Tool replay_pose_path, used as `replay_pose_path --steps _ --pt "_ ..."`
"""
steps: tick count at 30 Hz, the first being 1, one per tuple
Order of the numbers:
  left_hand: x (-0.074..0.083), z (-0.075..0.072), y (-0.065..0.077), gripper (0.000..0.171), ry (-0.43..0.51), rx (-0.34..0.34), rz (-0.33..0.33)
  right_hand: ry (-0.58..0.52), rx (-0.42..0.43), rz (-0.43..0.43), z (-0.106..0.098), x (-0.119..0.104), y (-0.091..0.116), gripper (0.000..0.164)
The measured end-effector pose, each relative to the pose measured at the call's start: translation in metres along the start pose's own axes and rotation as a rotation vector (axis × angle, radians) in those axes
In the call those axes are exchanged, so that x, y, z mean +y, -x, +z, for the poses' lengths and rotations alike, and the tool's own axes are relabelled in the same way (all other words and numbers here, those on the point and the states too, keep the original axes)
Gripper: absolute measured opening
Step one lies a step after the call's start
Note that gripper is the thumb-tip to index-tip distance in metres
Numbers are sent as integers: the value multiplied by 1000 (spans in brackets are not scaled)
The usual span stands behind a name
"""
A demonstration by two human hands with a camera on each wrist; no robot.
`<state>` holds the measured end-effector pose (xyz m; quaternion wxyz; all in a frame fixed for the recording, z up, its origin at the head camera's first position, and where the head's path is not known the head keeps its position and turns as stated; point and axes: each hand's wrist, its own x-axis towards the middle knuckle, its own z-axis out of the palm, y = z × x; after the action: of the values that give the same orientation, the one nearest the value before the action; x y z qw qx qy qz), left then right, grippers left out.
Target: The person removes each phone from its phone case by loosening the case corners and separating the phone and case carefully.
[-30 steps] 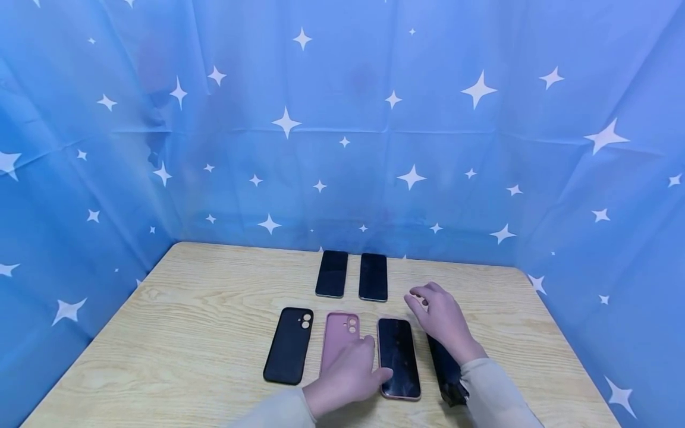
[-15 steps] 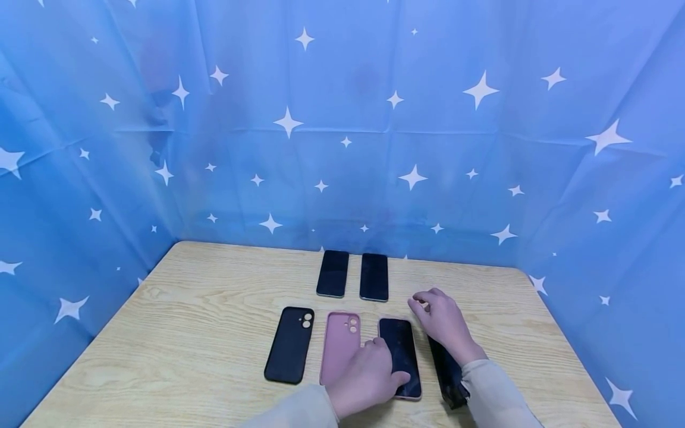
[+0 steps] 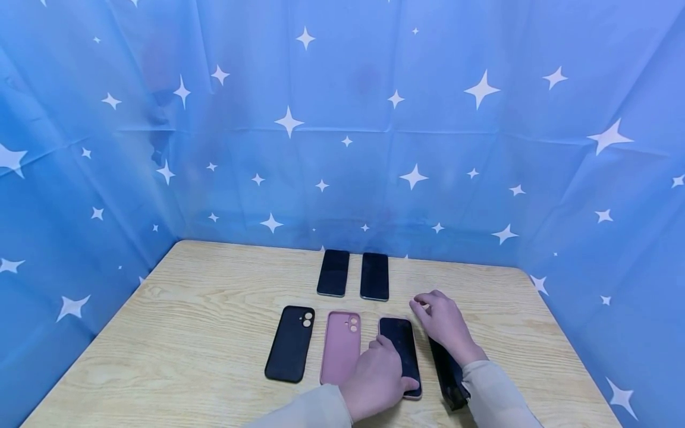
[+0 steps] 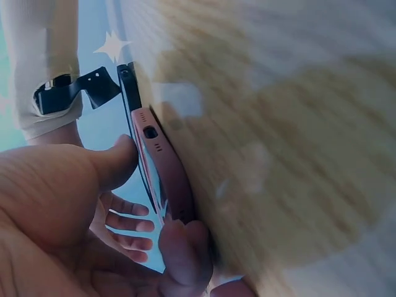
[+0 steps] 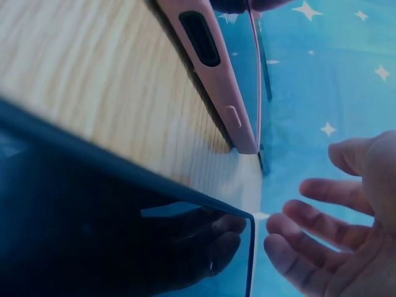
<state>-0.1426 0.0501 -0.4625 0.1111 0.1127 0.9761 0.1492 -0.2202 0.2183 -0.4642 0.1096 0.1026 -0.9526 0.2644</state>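
In the head view my left hand [image 3: 377,377] lies over the near end of a phone in a pink case [image 3: 404,351]. Its thumb extends across the screen toward the right edge. The left wrist view has its bent fingers at one corner of the pink case [image 4: 167,154], thumb by the screen edge opposite. My right hand [image 3: 444,324] hovers beyond a dark phone [image 3: 443,365], partly hidden under the forearm and a black wrist mount. That phone's glossy screen [image 5: 93,229] mirrors loosely curled fingers, which hold nothing.
Left of the cased phone lie an empty pink phone case [image 3: 341,345] and a black one [image 3: 289,351]. Two bare dark phones, one [image 3: 333,273] beside the other [image 3: 374,276], lie near the back edge of the wooden table [image 3: 214,309]. A blue star-patterned curtain [image 3: 342,119] surrounds it.
My left hand has slid right from the empty pink case onto the pink-cased phone, which has stayed put. The right hand has barely shifted.
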Motion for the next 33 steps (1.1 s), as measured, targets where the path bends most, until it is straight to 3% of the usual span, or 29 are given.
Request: replay_pose_path --steps 6,15,21,27,33 --pt "3 4 -1 104 -54 31 -19 -10 4 5 0 0 0 26" --pt "1 4 1 105 106 53 -50 -19 31 7 0 3 0 24" --pt "-2 7 1 94 214 102 -51 -19 34 24 -2 2 2 23" --pt "-5 3 -3 88 291 66 -67 -17 36 41 -5 3 2 24" --pt "-12 -4 -8 96 358 7 -79 -25 45 22 -7 4 2 23"
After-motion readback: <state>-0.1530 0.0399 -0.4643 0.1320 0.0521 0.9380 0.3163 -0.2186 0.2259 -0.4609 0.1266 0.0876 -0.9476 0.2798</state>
